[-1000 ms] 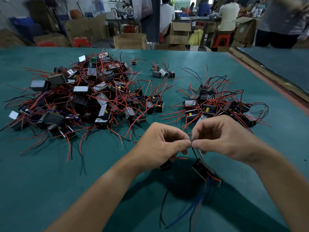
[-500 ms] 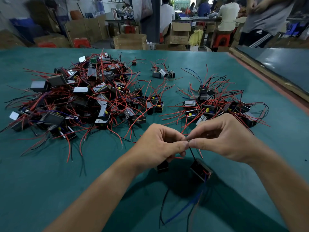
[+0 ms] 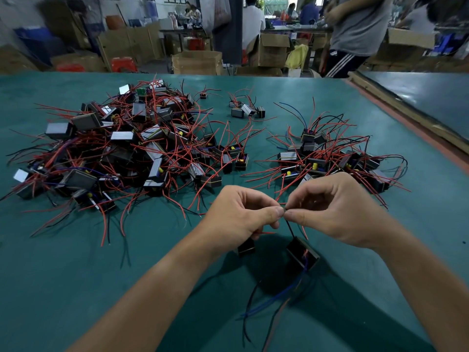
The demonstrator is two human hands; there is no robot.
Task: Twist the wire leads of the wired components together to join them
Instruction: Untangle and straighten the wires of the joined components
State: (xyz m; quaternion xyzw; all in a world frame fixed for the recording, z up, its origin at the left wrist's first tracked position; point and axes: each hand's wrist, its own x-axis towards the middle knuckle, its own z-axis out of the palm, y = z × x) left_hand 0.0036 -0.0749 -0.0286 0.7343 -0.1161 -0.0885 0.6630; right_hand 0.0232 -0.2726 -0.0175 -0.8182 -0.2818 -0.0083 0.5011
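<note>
A: Where is the camera?
B: On the person's head, over the green table's (image 3: pixel 76 288) near edge.
A: Which way does it look?
B: Forward and down, close to the left hand (image 3: pixel 236 217) and right hand (image 3: pixel 340 212), out past the table's far edge.

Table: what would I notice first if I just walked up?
First, the big pile of black parts with red wires, far left on the table, and a smaller pile far right. In the near middle, the left hand and right hand pinch thin leads together, a small part and a bigger part just below.
</note>
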